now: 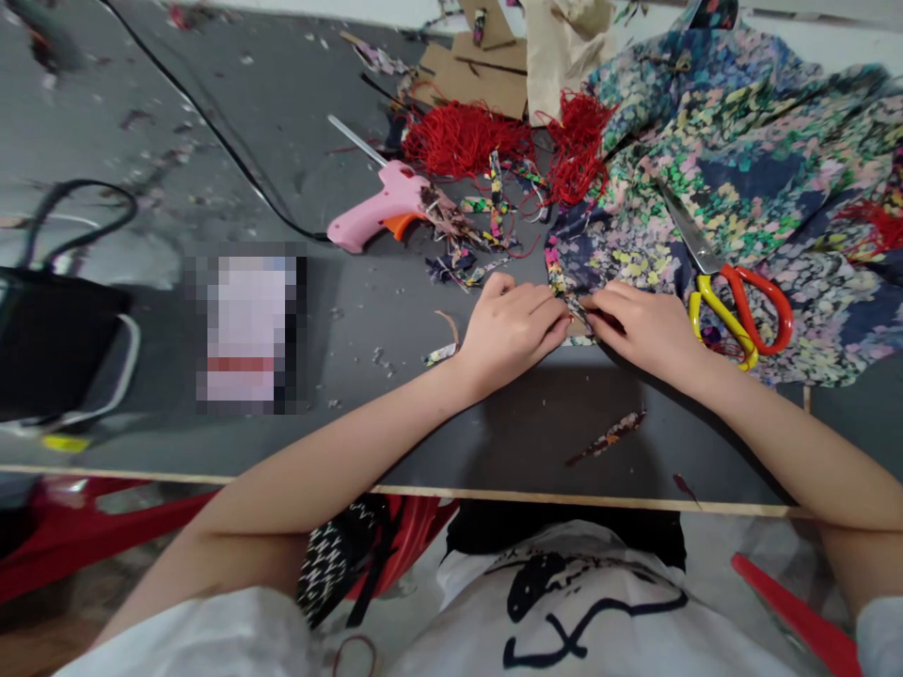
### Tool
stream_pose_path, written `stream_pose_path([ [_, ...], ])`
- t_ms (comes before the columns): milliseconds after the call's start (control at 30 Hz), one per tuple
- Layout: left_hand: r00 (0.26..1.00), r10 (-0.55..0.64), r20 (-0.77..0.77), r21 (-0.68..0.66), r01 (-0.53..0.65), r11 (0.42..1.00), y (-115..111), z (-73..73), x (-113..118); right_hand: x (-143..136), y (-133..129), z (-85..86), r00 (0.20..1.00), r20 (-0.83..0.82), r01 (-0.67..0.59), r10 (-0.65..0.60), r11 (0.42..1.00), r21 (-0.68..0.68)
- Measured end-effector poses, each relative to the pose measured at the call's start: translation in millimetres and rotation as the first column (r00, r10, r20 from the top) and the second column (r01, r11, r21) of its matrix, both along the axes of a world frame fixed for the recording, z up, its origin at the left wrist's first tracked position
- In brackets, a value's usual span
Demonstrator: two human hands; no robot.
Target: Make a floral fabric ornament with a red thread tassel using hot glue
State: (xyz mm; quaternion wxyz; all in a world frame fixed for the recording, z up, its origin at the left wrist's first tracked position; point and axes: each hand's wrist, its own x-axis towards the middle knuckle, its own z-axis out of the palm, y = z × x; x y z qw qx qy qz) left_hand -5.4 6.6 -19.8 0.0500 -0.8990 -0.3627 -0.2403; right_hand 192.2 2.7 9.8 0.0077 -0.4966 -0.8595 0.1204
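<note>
A small floral fabric strip [578, 309] lies between my two hands, over a bit of brown card, at the left edge of the floral cloth [734, 179]. My left hand [518, 324] has its fingers bent and pressed together on the strip's left side. From the right, my right hand [641, 329] pinches the same strip with thumb and fingertips. Scissors [740, 301] with one red and one yellow handle rest on the cloth, right of my right hand. Beyond my left hand are fabric scraps [458, 263] and a pink glue gun [373, 202].
Red thread bundles [466, 139] and cardboard pieces [480, 70] lie at the back. A black cord [204, 118] runs to the glue gun. At the left are a blurred-out rectangular item [246, 329] and a black bag [63, 338]. The table's front edge [564, 498] crosses under my forearms.
</note>
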Motion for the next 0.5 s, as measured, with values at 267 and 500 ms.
stream_pose_path([
  [267,0.999,0.009,0.039,0.016,-0.01,1.0,-2.5,-0.5,0.7,0.3,-0.5,-1.2,1.0,-0.012,0.001,-0.001,1.0,0.009],
  [500,1.0,-0.008,0.024,0.051,0.007,0.999,-2.1,-1.4,0.9,-0.1,0.2,-1.0,1.0,-0.023,0.003,-0.003,1.0,-0.007],
])
